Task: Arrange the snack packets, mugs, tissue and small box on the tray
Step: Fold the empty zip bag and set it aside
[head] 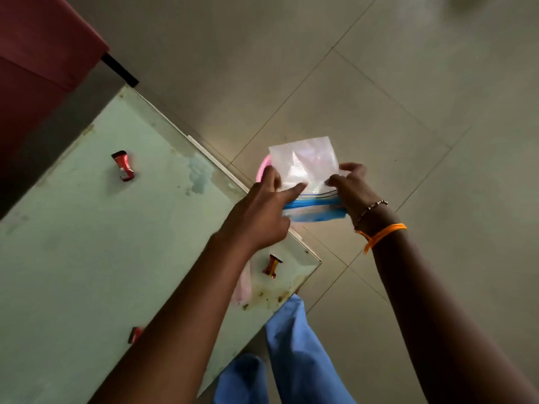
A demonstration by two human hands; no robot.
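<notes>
I hold a clear zip bag (306, 167) with a blue seal strip out over the floor, just past the table's edge. My left hand (262, 211) grips the bag's left side near the seal, index finger stretched across its face. My right hand (351, 185) pinches the right side at the seal. Behind the bag a pink rounded object (263, 167) peeks out, mostly hidden. Three small red snack packets lie on the pale green glass table (87, 228): one at the far left (124, 166), one near the corner (272, 266), one beside my left forearm (135, 334).
A dark red seat (38, 53) stands at the upper left beyond the table. Grey floor tiles (408, 97) fill the right side. A pinkish thin sheet (243, 284) lies under my left forearm near the table corner. My blue trouser legs (291, 360) are below.
</notes>
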